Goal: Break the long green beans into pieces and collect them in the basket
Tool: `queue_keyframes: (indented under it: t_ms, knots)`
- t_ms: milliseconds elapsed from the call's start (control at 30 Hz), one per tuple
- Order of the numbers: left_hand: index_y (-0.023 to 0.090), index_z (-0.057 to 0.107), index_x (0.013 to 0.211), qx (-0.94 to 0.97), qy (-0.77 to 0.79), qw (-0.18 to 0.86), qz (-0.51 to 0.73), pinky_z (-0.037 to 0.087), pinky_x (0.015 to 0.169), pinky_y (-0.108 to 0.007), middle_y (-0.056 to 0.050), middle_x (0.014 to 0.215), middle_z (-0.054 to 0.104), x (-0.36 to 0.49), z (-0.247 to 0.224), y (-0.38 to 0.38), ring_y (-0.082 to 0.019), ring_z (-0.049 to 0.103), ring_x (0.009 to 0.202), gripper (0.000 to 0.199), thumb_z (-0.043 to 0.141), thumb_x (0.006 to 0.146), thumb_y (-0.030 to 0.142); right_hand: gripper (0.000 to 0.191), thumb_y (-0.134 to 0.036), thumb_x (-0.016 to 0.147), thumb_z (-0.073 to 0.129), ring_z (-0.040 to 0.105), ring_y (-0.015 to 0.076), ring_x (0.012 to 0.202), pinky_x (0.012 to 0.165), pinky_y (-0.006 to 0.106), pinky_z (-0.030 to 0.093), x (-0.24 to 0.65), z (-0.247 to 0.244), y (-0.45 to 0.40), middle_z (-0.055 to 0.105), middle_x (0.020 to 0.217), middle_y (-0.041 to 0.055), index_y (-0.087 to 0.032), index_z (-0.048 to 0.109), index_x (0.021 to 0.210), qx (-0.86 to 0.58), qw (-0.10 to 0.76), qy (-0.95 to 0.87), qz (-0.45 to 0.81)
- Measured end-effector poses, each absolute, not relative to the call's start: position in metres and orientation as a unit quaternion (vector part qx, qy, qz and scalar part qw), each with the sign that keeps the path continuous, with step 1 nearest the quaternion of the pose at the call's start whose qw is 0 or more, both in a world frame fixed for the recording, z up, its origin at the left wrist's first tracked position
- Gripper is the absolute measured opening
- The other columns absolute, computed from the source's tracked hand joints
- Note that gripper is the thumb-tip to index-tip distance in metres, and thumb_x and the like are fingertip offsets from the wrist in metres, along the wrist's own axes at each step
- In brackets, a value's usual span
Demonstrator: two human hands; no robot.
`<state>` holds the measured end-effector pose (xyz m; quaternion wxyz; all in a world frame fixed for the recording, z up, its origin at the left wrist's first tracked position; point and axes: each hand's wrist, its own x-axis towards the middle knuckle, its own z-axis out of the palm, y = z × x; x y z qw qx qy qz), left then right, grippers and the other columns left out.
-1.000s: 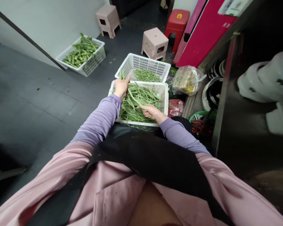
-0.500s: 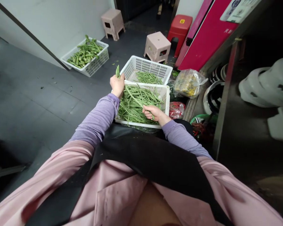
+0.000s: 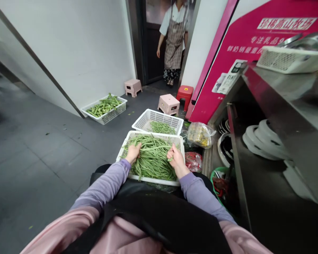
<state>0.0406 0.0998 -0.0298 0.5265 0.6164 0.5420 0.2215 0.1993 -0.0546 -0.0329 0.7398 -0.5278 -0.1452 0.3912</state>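
Observation:
A white plastic basket (image 3: 182, 141) full of long green beans (image 3: 153, 164) sits at my lap. My left hand (image 3: 133, 153) is at the basket's left side, fingers closed on a green bean over the heap. At the right side my right hand (image 3: 176, 161) is curled in a pinch, a bit of green bean showing under its fingers. A pale bean (image 3: 157, 146) stretches between the two hands, above the others. Just beyond stands a second white basket (image 3: 137, 123) with a smaller pile of green beans (image 3: 163, 127) in it.
A basket of thick green stalks (image 3: 106, 106) stands on the floor at left. Pink stools (image 3: 169, 104) and a red stool (image 3: 184, 93) are ahead. A person (image 3: 174, 38) in a checked apron stands in the doorway. Bags (image 3: 200, 134) and a metal shelf (image 3: 243, 169) line the right.
My left hand has come down from the basket's far left corner onto the beans, and the upright bean pieces in it no longer show. The view has tilted up, revealing a person in the doorway.

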Motion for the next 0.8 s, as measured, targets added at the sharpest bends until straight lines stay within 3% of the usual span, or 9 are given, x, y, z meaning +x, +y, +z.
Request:
queue_keyframes:
  t_ms: [167,333,433,600,800]
  knots:
    - [0.023,0.043,0.061,0.521,0.6,0.576,0.191,0.033,0.039,-0.024,0.005,0.042,0.038,0.038,-0.049,0.079,-0.01,0.037,0.037,0.038,0.056,0.097,0.031,0.058,-0.069,0.075,0.072,0.019,0.0071,0.039,0.038,0.022,0.02,0.227,-0.028,-0.065,0.023,0.047,-0.011,-0.025,0.036,0.065,-0.542,0.749,-0.16,0.346]
    - [0.021,0.046,0.062,0.634,0.499,0.536,0.25,0.03,0.039,-0.021,0.005,0.042,0.041,0.037,-0.006,0.105,-0.008,0.038,0.036,0.039,0.057,0.098,0.03,0.036,-0.037,0.066,0.088,0.027,0.0073,0.034,0.035,0.02,0.013,0.226,-0.039,-0.071,0.035,0.042,-0.0127,-0.019,0.064,0.086,-0.681,0.575,-0.177,0.418]
    - [0.021,0.046,0.063,0.667,0.427,0.543,0.279,0.031,0.04,-0.021,0.006,0.043,0.041,0.05,0.014,0.112,-0.008,0.038,0.036,0.037,0.063,0.094,0.032,0.03,-0.039,0.077,0.083,0.028,0.0054,0.035,0.034,0.019,0.017,0.213,-0.042,-0.068,0.035,0.045,-0.0114,-0.015,0.066,0.083,-0.652,0.558,-0.155,0.489]
    - [0.02,0.05,0.072,0.685,0.401,0.536,0.288,0.031,0.042,-0.02,0.007,0.048,0.042,0.073,0.012,0.099,-0.007,0.038,0.038,0.029,0.066,0.092,0.033,0.041,-0.052,0.09,0.073,0.024,0.0034,0.036,0.034,0.018,0.018,0.191,-0.036,-0.064,0.042,0.05,-0.0075,-0.014,0.063,0.079,-0.513,0.522,-0.157,0.663]
    - [0.019,0.056,0.077,0.701,0.428,0.491,0.291,0.033,0.045,-0.02,0.007,0.051,0.044,0.08,0.003,0.096,-0.007,0.04,0.043,0.022,0.065,0.092,0.032,0.04,-0.048,0.086,0.078,0.026,0.004,0.037,0.036,0.017,0.018,0.18,-0.036,-0.071,0.039,0.049,-0.0075,-0.015,0.059,0.073,-0.513,0.497,-0.195,0.672]
